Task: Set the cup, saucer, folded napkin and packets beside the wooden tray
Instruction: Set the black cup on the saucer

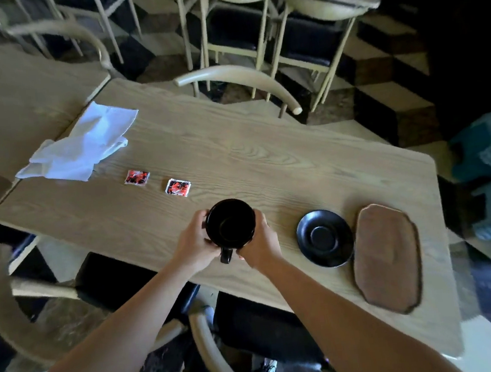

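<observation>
A dining room with a checkered floor (376, 60) and pale bentwood chairs (236, 77) surrounds a light wooden tabletop (250, 155), seen from the head camera looking down over both forearms.

The wooden tray (386, 257) serves as the landmark: it lies flat near the tabletop's right end, close to the person's edge. Just to its left, almost touching its rim, rests the black saucer (325, 238), empty and with its centre well showing, so it looks ready to receive something. Further left of the tray, beyond the saucer, is the black cup (230, 224), upright and empty, its handle pointing back toward the person. The left hand (194, 245) and the right hand (259, 245) cup it from either side, fingers (200, 217) wrapped round the wall. Two hands on so small a thing suggests a careful carry, probably toward the saucer; whether the cup is lifted or still rests on the wood cannot be told.

Well away from the tray, toward the far left, lie two red-and-white packets (137, 177) (178, 187) side by side but apart. Beyond them, farthest from the tray at the far left corner, the white napkin (82, 147) lies rumpled and loosely spread, not folded, so it likely needs folding before it joins the setting.
</observation>
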Motion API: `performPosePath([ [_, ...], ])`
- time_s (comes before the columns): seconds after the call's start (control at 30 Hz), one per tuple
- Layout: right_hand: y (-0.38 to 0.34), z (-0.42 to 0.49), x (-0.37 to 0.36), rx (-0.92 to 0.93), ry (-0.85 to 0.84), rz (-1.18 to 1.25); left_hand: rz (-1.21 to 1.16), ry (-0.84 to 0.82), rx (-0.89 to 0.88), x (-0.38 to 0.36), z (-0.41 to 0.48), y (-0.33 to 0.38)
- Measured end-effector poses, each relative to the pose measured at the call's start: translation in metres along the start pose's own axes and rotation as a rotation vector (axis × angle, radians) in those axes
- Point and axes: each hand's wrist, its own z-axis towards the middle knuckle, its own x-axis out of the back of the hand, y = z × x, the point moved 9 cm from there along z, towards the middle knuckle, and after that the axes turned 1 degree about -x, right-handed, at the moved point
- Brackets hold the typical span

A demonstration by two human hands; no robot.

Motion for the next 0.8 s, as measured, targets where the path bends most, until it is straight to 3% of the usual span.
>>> performPosePath([
  [0.37, 0.05, -0.022, 0.092, 0.007, 0.171, -0.005, 0.081, -0.108, -0.113, -0.074, -0.013, 0.081],
  [0.8, 0.127, -0.032, 0.161, -0.097, 0.229, 0.056, 0.097, -0.235, -0.141, -0.169, -0.017, 0.123],
])
